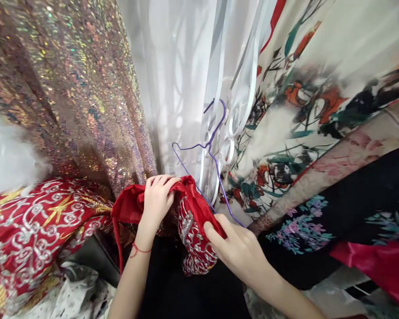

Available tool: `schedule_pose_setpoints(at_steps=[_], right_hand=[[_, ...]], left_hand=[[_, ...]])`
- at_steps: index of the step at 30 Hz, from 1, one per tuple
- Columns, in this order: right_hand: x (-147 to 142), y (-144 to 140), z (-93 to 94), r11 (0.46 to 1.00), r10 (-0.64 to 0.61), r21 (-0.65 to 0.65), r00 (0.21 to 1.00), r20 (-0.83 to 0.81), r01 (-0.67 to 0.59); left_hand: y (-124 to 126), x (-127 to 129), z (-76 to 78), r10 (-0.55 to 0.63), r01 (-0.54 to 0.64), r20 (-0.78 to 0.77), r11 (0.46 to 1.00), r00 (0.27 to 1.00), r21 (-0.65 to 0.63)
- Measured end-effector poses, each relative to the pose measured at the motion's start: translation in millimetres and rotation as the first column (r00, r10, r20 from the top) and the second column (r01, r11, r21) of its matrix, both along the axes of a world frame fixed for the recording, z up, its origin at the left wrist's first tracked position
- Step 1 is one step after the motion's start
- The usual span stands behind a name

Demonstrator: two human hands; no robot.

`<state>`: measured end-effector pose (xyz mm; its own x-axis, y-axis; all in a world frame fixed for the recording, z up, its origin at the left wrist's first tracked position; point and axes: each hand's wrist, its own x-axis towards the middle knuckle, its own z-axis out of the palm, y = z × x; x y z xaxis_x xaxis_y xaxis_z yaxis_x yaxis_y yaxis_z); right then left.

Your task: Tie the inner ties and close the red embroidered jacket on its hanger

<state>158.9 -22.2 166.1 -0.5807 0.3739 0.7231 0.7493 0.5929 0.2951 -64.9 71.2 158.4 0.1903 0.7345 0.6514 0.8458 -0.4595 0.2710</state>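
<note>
Between hanging fabrics, a red garment with a smooth satin band and silver embroidery (199,199) is held up by its band in front of the person. The band is gripped by the curled fingers of the left hand (158,199), above a thin red cord bracelet (141,251), and its other end is pinched between the thumb and fingers of the right hand (236,248). Just behind the garment, a slim purple hanger (209,145) is seen tilted, its hook free and its upper arms uncovered; its lower bar is partly hidden by the band, and whether it is touched by the right hand cannot be told. As far as can be judged, the band has been gathered and stretched between both hands, while the embroidered part is left bunched below. Scenery is formed by a shimmering gold-pink sequinned drape (96,88) at left and a white floral-printed cloth (295,102) at right.
</note>
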Motion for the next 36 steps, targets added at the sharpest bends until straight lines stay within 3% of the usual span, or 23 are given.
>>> schedule_pose_setpoints(at_steps=[2, 3, 5, 6, 7, 9, 11, 12, 14, 18, 22, 30, 36], right_hand=[[7.5, 5.0, -1.6, 0.999, 0.041, 0.036, 0.999, -0.007, -0.041], [11.1, 6.9, -3.0, 0.994, 0.105, 0.036, 0.994, -0.018, -0.104], [16.7, 9.1, -6.8, 0.959, 0.281, -0.026, 0.959, -0.036, -0.282], [18.4, 9.6, -9.0, 0.923, 0.373, -0.083, 0.927, -0.038, -0.375], [19.3, 9.9, -11.3, 0.881, 0.449, -0.148, 0.893, -0.035, -0.449], [19.8, 10.0, -16.2, 0.817, 0.530, -0.260, 0.848, -0.012, -0.514], [20.0, 9.8, -21.7, 0.817, 0.529, -0.289, 0.848, 0.029, -0.499], [20.7, 9.7, -25.0, 0.835, 0.506, -0.279, 0.861, 0.054, -0.473], [24.2, 9.7, -32.9, 0.881, 0.452, -0.220, 0.883, 0.126, -0.420], [42.5, 13.4, -50.0, 0.937, 0.349, -0.089, 0.880, 0.322, -0.339], [71.9, 21.0, -54.2, 0.952, 0.297, -0.043, 0.876, 0.380, -0.303], [124.2, 38.8, -34.1, 0.963, 0.134, 0.154, 0.888, 0.441, -0.221], [134.0, 56.6, -40.1, 0.987, 0.122, 0.052, 0.930, 0.348, -0.149]], left_hand=[[13.3, 6.7, 0.2, -0.192, 0.198, 0.122, 0.979, 0.974, -0.038], [19.6, 9.5, -2.8, -0.318, 0.331, 0.242, 0.943, 0.917, -0.017], [33.0, 16.1, -13.6, -0.504, 0.544, 0.511, 0.835, 0.696, 0.084], [40.0, 20.5, -20.2, -0.506, 0.561, 0.628, 0.817, 0.591, 0.130], [47.2, 25.8, -26.9, -0.446, 0.517, 0.723, 0.844, 0.528, 0.143], [61.0, 37.7, -38.2, -0.226, 0.334, 0.841, 0.941, 0.491, 0.058], [72.6, 48.5, -45.3, -0.019, 0.186, 0.907, 0.980, 0.420, -0.066], [77.0, 52.3, -47.3, 0.049, 0.182, 0.927, 0.975, 0.372, -0.125], [82.5, 55.1, -49.2, 0.108, 0.297, 0.948, 0.934, 0.300, -0.200], [78.8, 45.2, -50.5, 0.000, 0.590, 0.968, 0.793, 0.250, -0.152], [61.8, 31.0, -53.9, -0.037, 0.541, 0.989, 0.839, 0.142, -0.046], [36.1, 11.7, -48.6, -0.126, 0.507, 0.978, 0.861, 0.164, 0.026], [33.4, 8.6, -46.9, -0.189, 0.500, 0.964, 0.863, 0.186, 0.073]])
